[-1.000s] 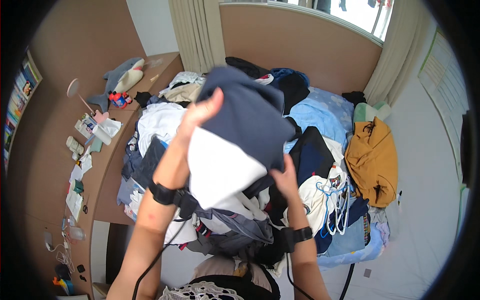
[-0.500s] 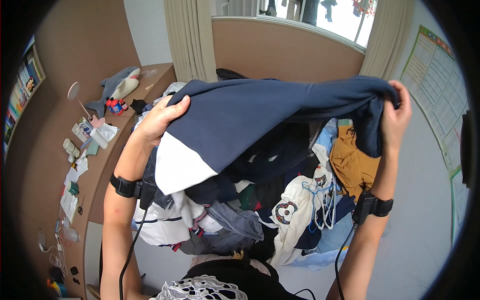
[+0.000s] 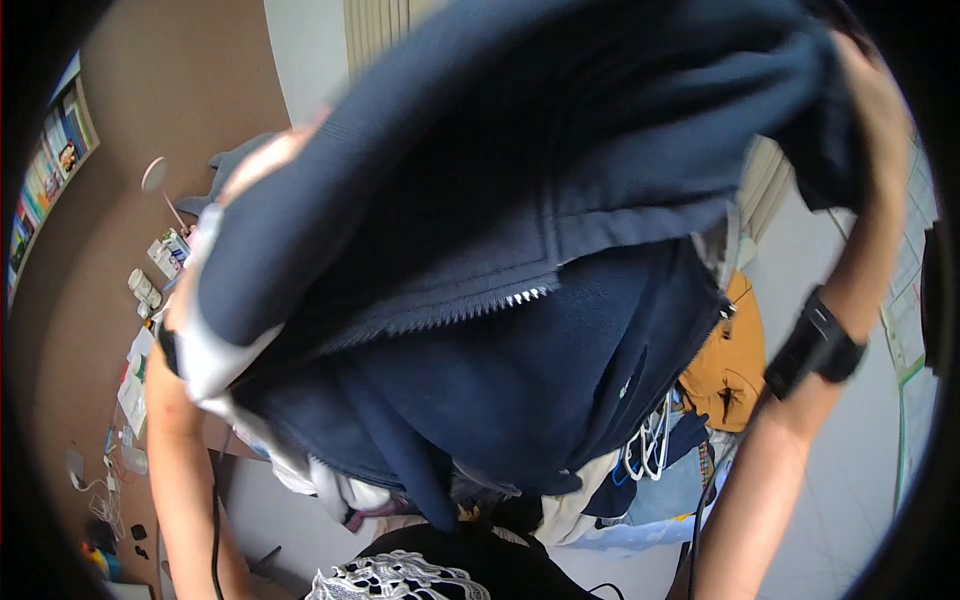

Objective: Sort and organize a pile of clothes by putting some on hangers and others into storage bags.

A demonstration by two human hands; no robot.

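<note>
A navy zip jacket [image 3: 480,250] with a white panel hangs spread out in the air between my hands and fills the middle of the view. Its front is open, so the dark inside and a row of zip teeth show. My left hand [image 3: 265,165] grips it at the left edge, mostly hidden behind the cloth and blurred. High at the right, my right hand [image 3: 868,95] is closed on the jacket's other side, its fingertips covered by fabric. Each forearm wears a black strap with a cable.
Below the jacket lies a heap of clothes, including a mustard-brown garment [image 3: 735,365] and jeans, with white hangers [image 3: 655,445]. Along the left runs a brown desk with a round mirror [image 3: 154,175] and small items. A bookshelf [image 3: 50,170] stands beyond it.
Both hands have lifted and spread apart, bringing the jacket up closer. It has swung open, showing its inside and zip, and now hides most of the heap and the window.
</note>
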